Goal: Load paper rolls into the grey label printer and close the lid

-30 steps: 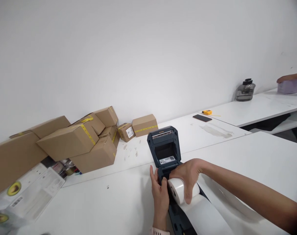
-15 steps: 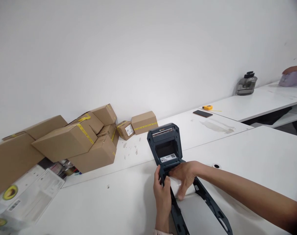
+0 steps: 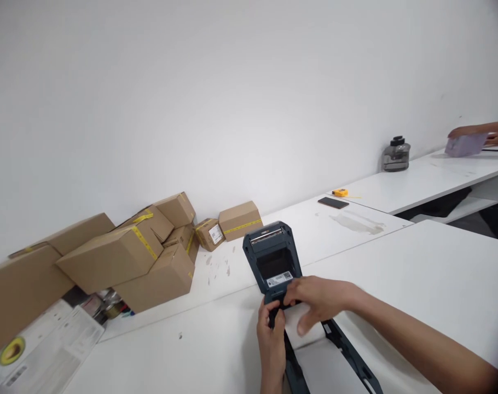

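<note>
A dark blue-grey label printer (image 3: 272,257) lies on the white table with its lid tipped up and back. In its bay sits a white paper roll (image 3: 297,339), and a broad white sheet (image 3: 329,369) stretches from it toward me. My left hand (image 3: 271,334) grips the printer's left side, thumb and fingers bent over the rim. From the right, my right hand (image 3: 314,301) reaches across the bay and holds the roll, thumb on its near face and fingers curled at its far edge. Those fingertips are partly hidden.
Cardboard boxes (image 3: 109,254) are piled at the left beside white packages (image 3: 64,350). A phone (image 3: 333,203), a yellow tape measure (image 3: 340,192) and a grey jug (image 3: 396,155) stand along the wall side. Another person's hands (image 3: 466,130) hold a purple item (image 3: 462,146) at far right.
My right hand has lifted slightly and its fingers are more bent over the roll's far edge. My left fingers curl further over the rim. The view has tilted up and shifted right.
</note>
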Demonstrator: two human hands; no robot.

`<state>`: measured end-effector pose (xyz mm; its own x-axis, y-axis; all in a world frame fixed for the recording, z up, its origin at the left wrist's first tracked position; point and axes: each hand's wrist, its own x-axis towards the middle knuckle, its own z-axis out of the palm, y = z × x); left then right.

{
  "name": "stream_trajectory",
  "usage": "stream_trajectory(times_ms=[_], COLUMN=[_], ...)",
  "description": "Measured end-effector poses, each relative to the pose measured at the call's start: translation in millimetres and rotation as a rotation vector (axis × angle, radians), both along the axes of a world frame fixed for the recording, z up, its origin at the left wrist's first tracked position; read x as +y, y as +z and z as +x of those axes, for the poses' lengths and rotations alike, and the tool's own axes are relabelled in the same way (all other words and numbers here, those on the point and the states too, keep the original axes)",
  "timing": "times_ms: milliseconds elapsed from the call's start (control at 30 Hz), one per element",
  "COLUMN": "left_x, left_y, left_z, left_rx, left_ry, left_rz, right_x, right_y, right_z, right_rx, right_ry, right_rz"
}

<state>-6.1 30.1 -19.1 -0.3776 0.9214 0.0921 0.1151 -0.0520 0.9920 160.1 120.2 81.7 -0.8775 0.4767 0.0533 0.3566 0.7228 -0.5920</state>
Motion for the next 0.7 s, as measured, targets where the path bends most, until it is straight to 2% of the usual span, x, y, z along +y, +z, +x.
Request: stream_trajectory(times_ms=[33,100,167,200,267,367,433,533,700], left_x=[0.1,0.8,1.2,1.0,-1.1,-11.6,-24.2,-47.3,-77.2], left_y=[-0.4,-0.4,1.1,2.1,3.7,2.8,1.3,3.9,26.3], left_z=[-0.3,-0.5,0.4,1.3,4.2,9.4,11.8,11.8,13.3], left_rx=[-0.015,-0.033,-0.035,-0.038,-0.056,-0.112,-0.163,-0.267,-0.328], left_ry=[0.002,0.012,0.022,0.027,0.037,0.092,0.138,0.183,0.213], left_rz=[-0.013,-0.035,-0.047,-0.049,-0.046,-0.063,-0.089,-0.100,0.011], right_x=[-2.9,-3.0,5.4,12.0,26.3,37.1,30.3,-0.1,-70.8], right_y=[10.9,31.9,48.4,54.2,61.5,64.5,61.9,48.1,-2.5], right_z=[11.6,28.0,30.3,26.1,11.5,-8.6,-10.6,5.1,45.8], right_rx=[0.088,0.350,0.670,0.792,0.875,0.837,0.856,0.913,0.801], right_ry=[-0.051,-0.272,-0.512,-0.571,-0.531,-0.425,-0.425,-0.419,-0.368], right_rz=[0.021,0.076,0.091,0.056,-0.070,-0.213,-0.213,-0.208,-0.353])
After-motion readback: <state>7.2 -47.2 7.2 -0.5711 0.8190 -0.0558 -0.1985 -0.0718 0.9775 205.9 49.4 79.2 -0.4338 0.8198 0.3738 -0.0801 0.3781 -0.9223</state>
